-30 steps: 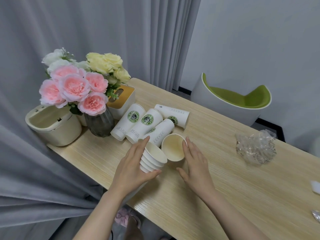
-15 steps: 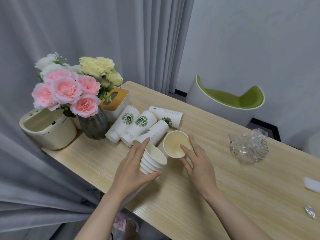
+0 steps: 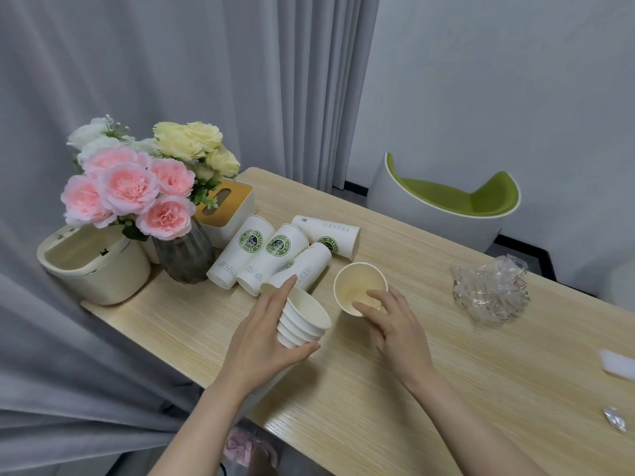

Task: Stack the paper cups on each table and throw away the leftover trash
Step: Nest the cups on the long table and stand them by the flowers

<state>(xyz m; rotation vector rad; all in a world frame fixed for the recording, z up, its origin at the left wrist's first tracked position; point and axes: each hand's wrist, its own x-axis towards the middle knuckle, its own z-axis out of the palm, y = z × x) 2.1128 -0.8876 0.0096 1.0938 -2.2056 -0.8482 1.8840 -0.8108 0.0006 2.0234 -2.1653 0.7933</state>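
Observation:
My left hand (image 3: 264, 334) grips a tilted stack of white paper cups (image 3: 302, 317) just above the wooden table (image 3: 429, 389). To its right a single paper cup (image 3: 357, 286) stands upright, and my right hand (image 3: 395, 324) pinches its near rim, fingertips over the edge. Behind them several tall white cups with green coffee logos (image 3: 271, 252) lie on their sides. A crumpled clear plastic wrapper (image 3: 491, 292) lies at the right.
A vase of pink and yellow flowers (image 3: 137, 190), a cream bin (image 3: 92, 262) and a tissue box (image 3: 226, 207) crowd the table's left end. A white-and-green chair (image 3: 446, 204) stands behind the table. Small white and foil scraps (image 3: 615, 369) lie at the right edge.
My right hand has gone from beside the upright cup to its near rim and closed its fingers on it. The left hand keeps holding the stack in place.

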